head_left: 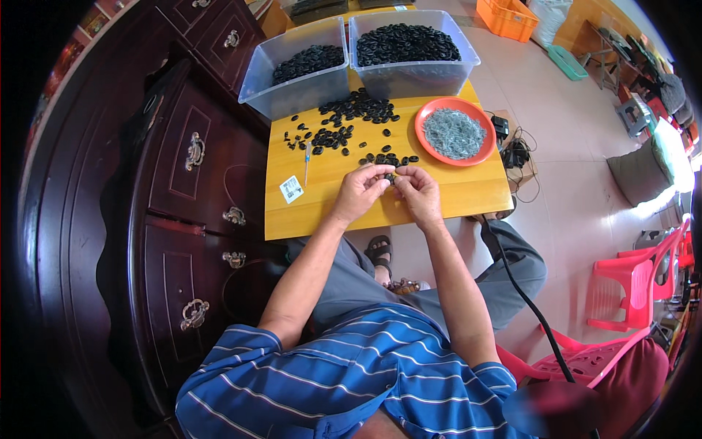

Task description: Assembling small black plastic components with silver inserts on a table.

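Observation:
My left hand (362, 192) and my right hand (420, 194) meet over the front of the yellow table (344, 203). Their fingertips pinch one small dark piece (392, 178) between them; the fingers cover much of it. Just beyond my fingers lies a short row of black oval pieces (386, 159). Farther back and left, more black oval pieces (333, 137) are scattered in loose heaps. An orange-red plate (420, 132) at the right holds a pile of thin, clear greyish bits (455, 134). A thin screwdriver (307, 162) with a blue handle lies left of my hands, beside a white printed card (291, 189).
Two clear plastic tubs (292, 94) (415, 79) full of black pieces stand at the table's back. A dark wooden cabinet (191, 132) borders the left. Black cables (518, 155) lie beyond the right edge. Pink plastic chairs (635, 282) and an orange crate (507, 18) stand on the floor.

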